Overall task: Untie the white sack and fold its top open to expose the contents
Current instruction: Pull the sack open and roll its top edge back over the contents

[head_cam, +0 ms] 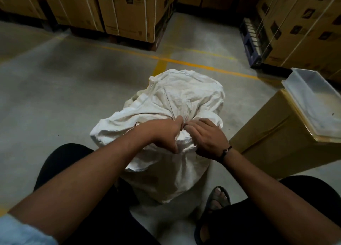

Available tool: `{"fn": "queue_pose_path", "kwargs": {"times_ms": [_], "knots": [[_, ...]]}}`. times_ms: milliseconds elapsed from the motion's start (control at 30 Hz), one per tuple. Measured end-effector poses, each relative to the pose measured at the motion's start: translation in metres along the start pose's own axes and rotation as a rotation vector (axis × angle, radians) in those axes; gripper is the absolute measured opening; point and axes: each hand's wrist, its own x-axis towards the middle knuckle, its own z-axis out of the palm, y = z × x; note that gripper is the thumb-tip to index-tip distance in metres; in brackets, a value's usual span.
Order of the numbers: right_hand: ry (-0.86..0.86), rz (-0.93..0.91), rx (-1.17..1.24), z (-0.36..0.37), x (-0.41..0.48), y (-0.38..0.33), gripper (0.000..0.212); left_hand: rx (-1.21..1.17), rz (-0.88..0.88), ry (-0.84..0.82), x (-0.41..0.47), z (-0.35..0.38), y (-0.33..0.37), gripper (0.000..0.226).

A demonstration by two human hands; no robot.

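The white sack (184, 97) is set on the concrete floor (55, 97) between the person's knees, just left of a cardboard box (267, 143) on which a clear plastic tray (295, 80) is rested, and on the near side of the yellow line (193, 64) painted across the floor.

The task is judged to be at its first step. The neck is seen bunched tight, with creases running into one point, so the sack is not yet untied. No fold has been made and none of the contents are exposed. Whether a cord or a knot in the cloth closes it cannot be told, as that spot is covered by fingers.

The bunched neck is gripped from both sides. The fingers of the left hand (166, 134) are curled round it and the cloth is pinched at the same point by the right hand (206, 137), the two hands touching there.

The sack is stood roughly upright, its long axis running from the base by the feet up to the neck. Beyond the neck the loose top is spread away from the person, toward the stacked cartons (129, 14).
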Motion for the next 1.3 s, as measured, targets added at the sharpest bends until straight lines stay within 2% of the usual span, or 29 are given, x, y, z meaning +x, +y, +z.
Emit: {"fn": "queue_pose_path", "kwargs": {"times_ms": [100,200,267,367,433,467,567,667,700,767,833,900,967,1033,1100,1167,1200,1300], "knots": [[-0.235,0.185,0.311,-0.006,0.003,0.006,0.070,0.129,0.002,0.099,0.002,0.005,0.002,0.068],[-0.376,0.338,0.573,-0.008,0.001,0.014,0.099,0.233,0.012,0.232,0.004,0.014,-0.001,0.095],[-0.459,0.431,0.607,-0.006,0.000,0.019,0.106,0.303,0.066,0.335,0.005,0.023,0.000,0.110],[-0.605,0.431,0.322,0.005,0.002,0.024,0.093,0.486,0.189,0.488,0.006,0.042,0.004,0.102],[-0.586,0.374,0.124,0.010,0.002,0.023,0.083,0.543,0.244,0.609,0.007,0.058,0.006,0.090],[-0.543,0.340,0.054,0.013,0.001,0.021,0.074,0.522,0.221,0.608,0.006,0.064,0.005,0.092],[-0.257,0.292,-0.088,0.019,-0.006,0.014,0.039,0.240,-0.003,0.382,0.010,0.070,0.000,0.119],[-0.014,0.237,-0.134,0.025,-0.009,-0.001,0.013,0.061,-0.151,0.148,0.017,0.061,-0.006,0.128],[0.031,0.219,-0.137,0.026,-0.009,-0.007,0.008,0.042,-0.156,0.102,0.017,0.055,-0.006,0.118],[0.060,0.208,-0.143,0.022,-0.009,-0.016,0.006,0.088,-0.151,0.084,0.019,0.048,-0.006,0.082],[-0.008,0.205,-0.133,0.015,-0.007,-0.016,0.018,0.218,-0.114,0.161,0.021,0.046,-0.005,0.060],[-0.166,0.192,-0.094,0.007,-0.004,-0.011,0.043,0.241,-0.086,0.200,0.023,0.051,-0.006,0.049],[-0.373,0.151,-0.006,0.002,-0.006,-0.004,0.070,0.206,-0.042,0.146,0.024,0.058,-0.007,0.045],[-0.587,0.138,0.118,0.002,-0.013,0.004,0.096,0.298,0.036,0.112,0.020,0.060,-0.007,0.042],[-0.755,0.153,0.160,0.005,-0.020,0.011,0.112,0.417,0.110,0.161,0.016,0.064,-0.008,0.041],[-0.823,0.168,0.125,0.009,-0.026,0.015,0.113,0.476,0.189,0.243,0.009,0.068,-0.009,0.041],[-0.819,0.178,0.098,0.011,-0.028,0.015,0.107,0.496,0.225,0.282,0.005,0.069,-0.009,0.040],[-0.653,0.189,-0.016,0.018,-0.031,0.016,0.070,0.478,0.276,0.391,-0.008,0.076,-0.016,0.032]]}}
